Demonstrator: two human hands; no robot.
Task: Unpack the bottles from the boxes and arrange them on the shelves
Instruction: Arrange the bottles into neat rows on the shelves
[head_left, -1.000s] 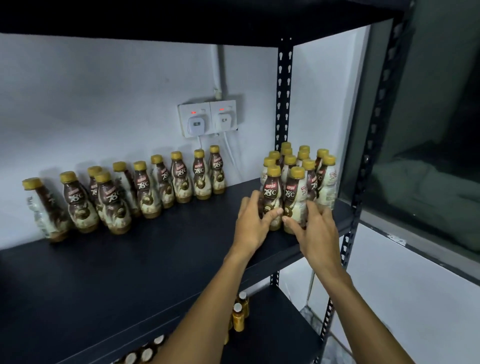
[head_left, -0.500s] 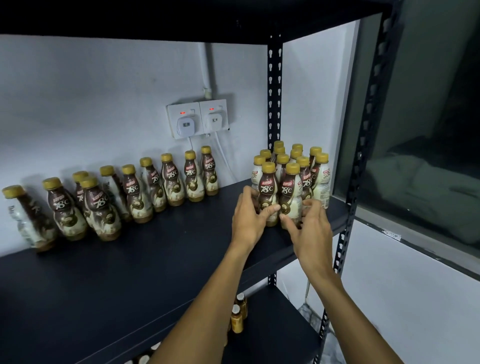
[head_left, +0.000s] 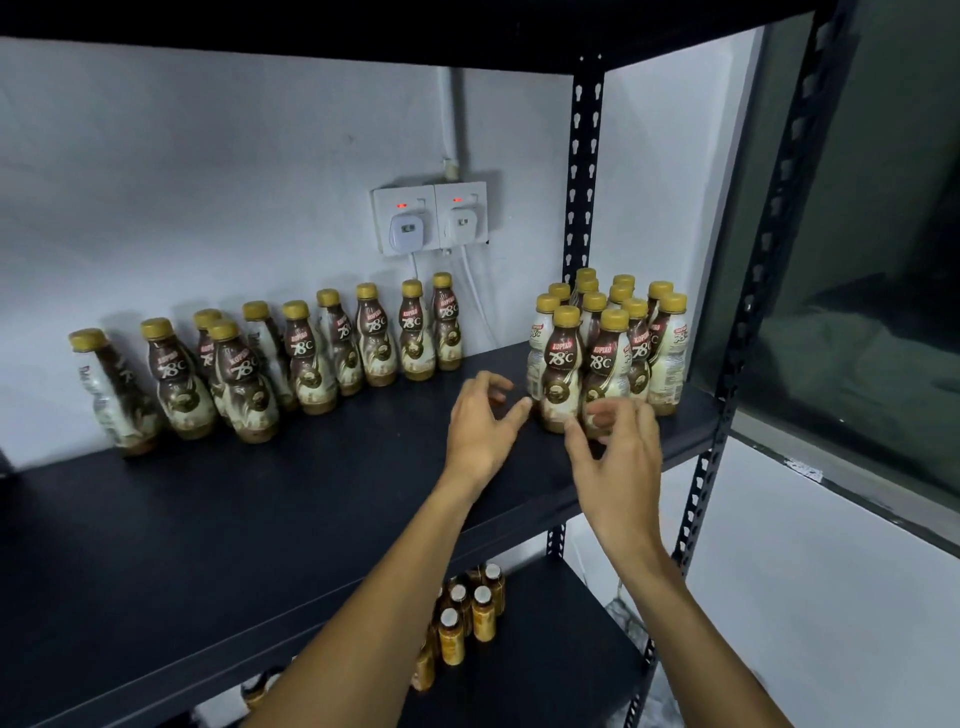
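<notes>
Fingers (head_left: 496, 385) of the left hand (head_left: 480, 431) and right hand (head_left: 621, 457) are noted loosely curled and empty, just in front of the bottle cluster (head_left: 608, 353) standing at the right end of the shelf (head_left: 311, 509); front bottles, it is judged, are best squared with light, low pressure so none is tipped.

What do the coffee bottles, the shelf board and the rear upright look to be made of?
Coffee bottles: likely plastic under glossy printed sleeves, gold caps; highlights show. Shelf board: matte black, laminate or painted metal, unclear. Rear upright: black-painted metal, judging by its punched keyhole slots.
</notes>
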